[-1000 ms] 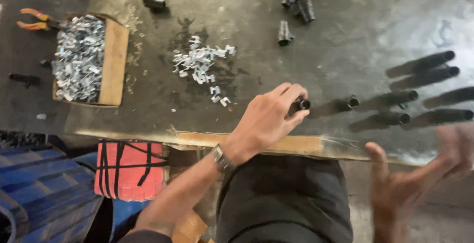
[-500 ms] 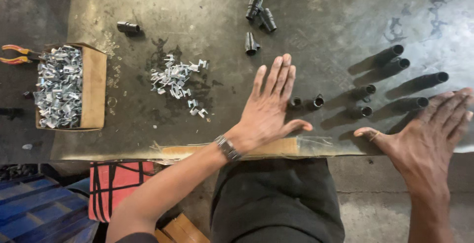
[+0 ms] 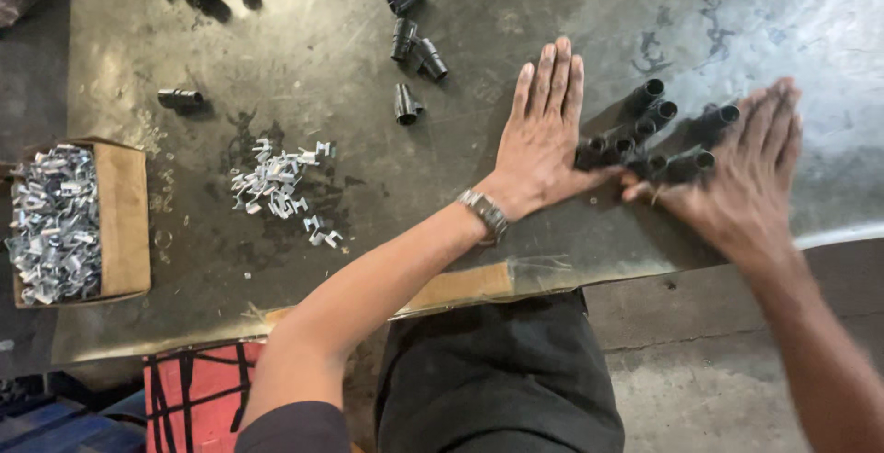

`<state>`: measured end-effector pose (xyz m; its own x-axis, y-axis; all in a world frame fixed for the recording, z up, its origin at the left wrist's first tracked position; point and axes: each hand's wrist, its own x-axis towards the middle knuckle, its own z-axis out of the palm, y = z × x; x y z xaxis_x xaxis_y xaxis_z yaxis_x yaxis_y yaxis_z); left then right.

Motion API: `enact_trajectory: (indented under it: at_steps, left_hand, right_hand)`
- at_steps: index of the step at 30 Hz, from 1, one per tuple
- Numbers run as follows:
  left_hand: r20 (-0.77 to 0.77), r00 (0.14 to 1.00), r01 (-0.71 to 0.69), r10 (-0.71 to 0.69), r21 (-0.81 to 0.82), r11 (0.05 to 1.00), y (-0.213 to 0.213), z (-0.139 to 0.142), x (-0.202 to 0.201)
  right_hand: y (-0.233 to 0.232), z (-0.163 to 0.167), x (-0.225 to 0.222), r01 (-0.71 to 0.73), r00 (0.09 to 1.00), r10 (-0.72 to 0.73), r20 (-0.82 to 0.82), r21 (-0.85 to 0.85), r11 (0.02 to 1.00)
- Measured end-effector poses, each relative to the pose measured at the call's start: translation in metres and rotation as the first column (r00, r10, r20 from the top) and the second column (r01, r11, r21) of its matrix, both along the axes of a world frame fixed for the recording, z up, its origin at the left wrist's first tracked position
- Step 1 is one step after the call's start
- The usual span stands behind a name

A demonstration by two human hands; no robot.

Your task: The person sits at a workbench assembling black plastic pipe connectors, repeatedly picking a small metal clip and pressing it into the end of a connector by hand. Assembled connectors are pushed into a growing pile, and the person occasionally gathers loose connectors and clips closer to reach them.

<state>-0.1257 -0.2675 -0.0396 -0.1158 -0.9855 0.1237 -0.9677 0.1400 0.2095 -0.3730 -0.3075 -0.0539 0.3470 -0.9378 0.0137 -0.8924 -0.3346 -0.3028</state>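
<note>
While both flat hands press inward, left hand (image 3: 543,145), right hand (image 3: 746,181), black tubes (image 3: 649,135) between

A grey metal counter (image 3: 304,57) filled most of the view, its sheet surface scuffed, stained and dully reflective, with a brighter sheen of light toward the upper right corner. Along its near edge ran a strip of brown tape (image 3: 460,287) under clear film. Below the edge lay a bare concrete floor (image 3: 681,370), cracked and grey. At the lower left stood a red crate with black bands (image 3: 198,389), and beside it something blue (image 3: 55,421), partly out of frame and in shadow.
</note>
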Motion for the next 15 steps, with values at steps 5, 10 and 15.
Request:
enact_trajectory:
  at_steps: [5,10,15]
  left_hand:
    - [0.003,0.997,-0.075,0.075,0.066,0.995,-0.061,0.007,0.000]
    - [0.055,0.979,-0.200,0.195,0.103,0.974,-0.134,0.014,0.012]
    - [0.007,0.946,-0.325,0.325,-0.017,0.946,-0.224,0.005,0.033]
  right_hand:
    - [-0.063,0.000,0.001,-0.086,0.996,0.087,0.012,-0.069,0.994]
    - [-0.150,-0.004,0.019,-0.076,0.996,0.081,0.034,-0.111,0.991]
    - [-0.256,-0.017,0.040,-0.009,1.000,0.011,0.028,-0.097,0.995]
